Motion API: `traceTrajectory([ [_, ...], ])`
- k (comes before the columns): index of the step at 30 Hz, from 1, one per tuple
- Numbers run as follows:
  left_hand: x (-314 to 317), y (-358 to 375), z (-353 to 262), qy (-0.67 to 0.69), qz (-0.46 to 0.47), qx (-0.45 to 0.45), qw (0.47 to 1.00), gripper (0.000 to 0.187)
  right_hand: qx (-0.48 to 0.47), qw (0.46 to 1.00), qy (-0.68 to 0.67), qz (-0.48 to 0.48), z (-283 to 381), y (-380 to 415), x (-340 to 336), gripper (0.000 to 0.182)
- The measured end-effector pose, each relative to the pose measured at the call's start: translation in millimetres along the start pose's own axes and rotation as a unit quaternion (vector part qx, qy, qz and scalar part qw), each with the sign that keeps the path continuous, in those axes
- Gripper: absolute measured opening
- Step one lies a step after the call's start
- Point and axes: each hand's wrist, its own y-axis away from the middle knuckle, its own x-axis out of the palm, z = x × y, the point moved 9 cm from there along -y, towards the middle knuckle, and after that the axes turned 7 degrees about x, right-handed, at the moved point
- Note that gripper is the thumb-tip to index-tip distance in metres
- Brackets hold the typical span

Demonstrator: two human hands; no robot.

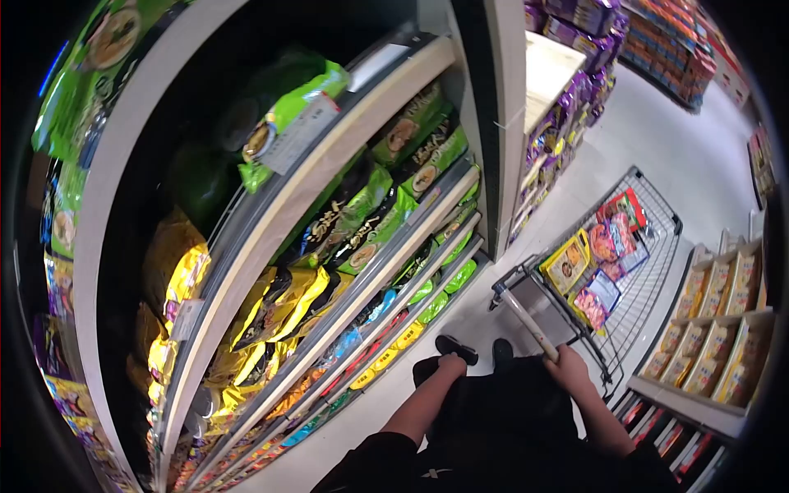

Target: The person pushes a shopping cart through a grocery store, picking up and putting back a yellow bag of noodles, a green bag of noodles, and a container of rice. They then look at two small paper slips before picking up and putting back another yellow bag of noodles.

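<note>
1. Wooden-edged shelves (378, 107) are holding rows of green packets (359, 193) and yellow packets (283, 304).
2. The tiled floor (641, 152) is supporting 1 wire shopping cart (526, 316).
3. The cart is carrying 1 yellow packet (567, 261), pink packets (610, 242) and 1 red packet (633, 209).

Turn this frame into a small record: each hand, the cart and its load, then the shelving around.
Left hand: lowered near the legs, no item visible
Right hand: closed on the cart handle
Cart: wire, in front
Load: yellow pack, pink packs, red pack
Left shelving: green bags, yellow bags
Labels: too small to read
</note>
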Motion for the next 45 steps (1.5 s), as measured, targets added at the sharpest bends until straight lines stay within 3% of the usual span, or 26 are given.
traceTrajectory([
  [1,-13,13,-19,-0.049,0.043,0.052,0.996,0.058,-0.021,1.0,0.021,-0.009,15,4,-13,0.042],
  [2,-19,18,-25,-0.021,0.084,0.045,0.995,0.043,-0.03,0.999,0.008,-0.023,31,6,-27,0.044],
  [3,-15,13,-20,0.007,0.102,0.03,0.994,0.049,-0.037,0.999,0.015,-0.025,46,8,-38,0.044],
  [5,-13,6,-7,0.004,0.05,0.021,0.999,0.054,-0.11,0.988,-0.071,-0.078,91,9,-75,0.038],
  [7,13,-33,29,0.045,-0.062,-0.027,0.997,0.053,-0.149,0.98,-0.087,-0.095,127,3,-100,0.032],
  [9,7,-22,30,0.059,-0.068,-0.049,0.995,0.057,-0.221,0.962,-0.118,-0.112,163,0,-123,0.027],
  [13,-9,-4,-9,-0.003,0.056,0.037,0.998,0.049,-0.321,0.929,-0.143,-0.112,255,16,-184,0.016],
  [16,1,-20,-9,-0.003,0.067,0.019,0.998,0.049,-0.437,0.882,-0.111,-0.139,332,40,-237,0.013],
  [19,-14,-1,5,0.001,-0.013,-0.008,1.0,0.05,-0.539,0.796,-0.123,-0.246,402,66,-294,0.015],
  [21,-19,16,14,0.016,-0.011,-0.046,0.999,0.049,-0.59,0.74,-0.127,-0.299,449,87,-330,0.013],
  [22,-15,8,17,0.014,-0.013,-0.045,0.999,0.049,-0.59,0.737,-0.139,-0.297,468,85,-343,0.012],
  [24,17,-35,6,0.013,0.085,0.001,0.996,0.05,-0.641,0.666,-0.094,-0.37,511,94,-364,0.014],
  [25,13,-39,-3,0.022,0.079,0.002,0.997,0.05,-0.632,0.667,-0.086,-0.385,530,91,-369,0.017],
  [27,15,-34,-18,0.064,0.176,0.019,0.982,0.055,-0.62,0.7,-0.102,-0.338,566,64,-376,0.019],
  [29,-14,-3,-21,0.047,0.064,0.002,0.997,0.05,-0.602,0.734,-0.064,-0.31,597,46,-374,0.022],
  [33,-1,-19,0,0.054,0.086,-0.021,0.995,0.05,-0.432,0.831,0.071,-0.343,630,7,-373,0.043],
  [34,5,-24,9,0.06,0.09,-0.042,0.993,0.05,-0.437,0.829,0.072,-0.341,637,8,-372,0.043],
  [36,15,-20,13,0.11,0.118,-0.041,0.986,0.05,-0.372,0.898,0.029,-0.234,635,-7,-368,0.042],
  [38,14,-18,12,0.146,0.143,-0.036,0.978,0.05,-0.377,0.905,0.013,-0.199,638,-8,-372,0.038],
  [40,11,-24,3,0.146,0.124,0.015,0.981,0.049,-0.414,0.895,-0.055,-0.154,643,-26,-376,0.033],
  [45,7,-16,-3,0.142,0.072,0.11,0.981,0.047,-0.39,0.914,-0.054,-0.097,640,-18,-377,0.022],
])
